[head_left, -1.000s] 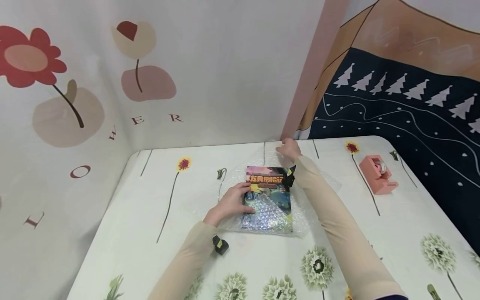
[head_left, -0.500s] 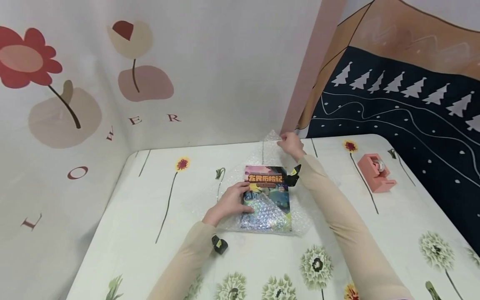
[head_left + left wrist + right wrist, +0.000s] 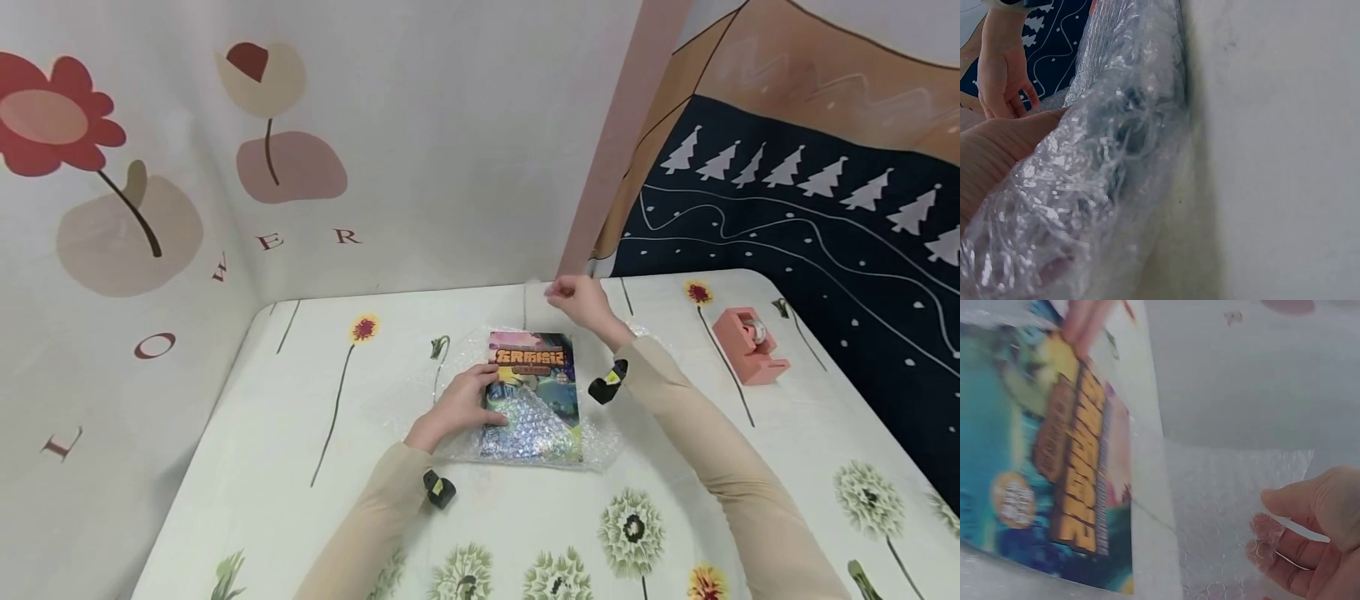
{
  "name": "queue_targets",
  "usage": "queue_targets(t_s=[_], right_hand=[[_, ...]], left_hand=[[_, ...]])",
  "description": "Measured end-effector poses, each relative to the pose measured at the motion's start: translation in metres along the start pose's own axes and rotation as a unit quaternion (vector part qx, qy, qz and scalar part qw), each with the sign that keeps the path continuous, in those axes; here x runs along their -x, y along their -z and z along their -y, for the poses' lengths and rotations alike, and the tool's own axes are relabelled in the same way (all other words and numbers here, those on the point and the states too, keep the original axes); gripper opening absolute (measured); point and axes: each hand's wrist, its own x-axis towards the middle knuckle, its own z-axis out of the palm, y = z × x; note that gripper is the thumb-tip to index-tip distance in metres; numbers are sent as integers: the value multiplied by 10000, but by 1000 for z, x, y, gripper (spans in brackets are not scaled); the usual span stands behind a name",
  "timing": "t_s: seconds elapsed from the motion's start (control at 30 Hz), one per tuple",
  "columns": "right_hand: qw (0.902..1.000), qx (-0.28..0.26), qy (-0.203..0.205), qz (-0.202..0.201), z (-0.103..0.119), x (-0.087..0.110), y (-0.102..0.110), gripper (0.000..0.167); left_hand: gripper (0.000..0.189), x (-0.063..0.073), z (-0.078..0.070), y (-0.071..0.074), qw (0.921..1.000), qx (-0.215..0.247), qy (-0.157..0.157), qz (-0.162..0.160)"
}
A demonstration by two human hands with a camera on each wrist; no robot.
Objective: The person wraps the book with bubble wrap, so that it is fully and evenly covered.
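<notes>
A colourful comic-style book (image 3: pixel 536 358) with large orange characters lies on a sheet of bubble wrap (image 3: pixel 602 442). A fold of the wrap covers the book's lower part. My left hand (image 3: pixel 457 408) rests on the book's left side, fingers on the cover and thumb over the folded wrap. In the left wrist view, crumpled bubble wrap (image 3: pixel 1104 162) hides much of that hand. Beyond the book's top edge, my right hand (image 3: pixel 587 304) holds the far flap of the wrap. The right wrist view has the flap (image 3: pixel 1222 512) between thumb and curled fingers, whose tips show through the film.
A pink tape dispenser (image 3: pixel 750 346) with a roll of tape stands at the right of the table. The flower-printed tablecloth (image 3: pixel 262 450) extends around the book. A white curtain (image 3: pixel 450 167) hangs along the table's far edge.
The right hand first lifts the far flap slightly, then lowers it, shifting a little towards me, while its wrist swings right, off the book's upper right corner. The left hand stays on the book.
</notes>
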Motion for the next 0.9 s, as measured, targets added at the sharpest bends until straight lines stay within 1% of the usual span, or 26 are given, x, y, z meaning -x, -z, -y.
queue_targets(t_s=[0.17, 0.37, 0.47, 0.57, 0.67, 0.77, 0.83, 0.9], right_hand=[[9986, 379, 364, 26, 6, 21, -3, 14], [9925, 794, 931, -6, 8, 45, -8, 10], [9878, 1033, 1165, 29, 9, 54, -11, 8], [9824, 1283, 1347, 147, 9, 62, -16, 7], [9759, 1577, 1479, 292, 8, 68, -20, 7], [9672, 1838, 1705, 402, 3, 73, -26, 7], [9634, 1889, 1848, 458, 0, 75, -30, 8], [9620, 1844, 1953, 492, -4, 77, -33, 10]], left_hand=[[79, -1, 0, 0, 10000, 6, 33, 2], [79, -1, 1, 0, 10000, -55, -15, 6], [79, -1, 0, 0, 9999, -105, -44, 10], [79, -1, -2, 2, 9999, -132, -58, 26], [80, 0, -3, 3, 9999, -148, -79, 18], [82, 0, -4, 3, 9997, -200, -123, -16], [84, 0, -5, 3, 9996, -243, -152, -55], [87, 0, -5, 4, 9994, -312, -139, -20]])
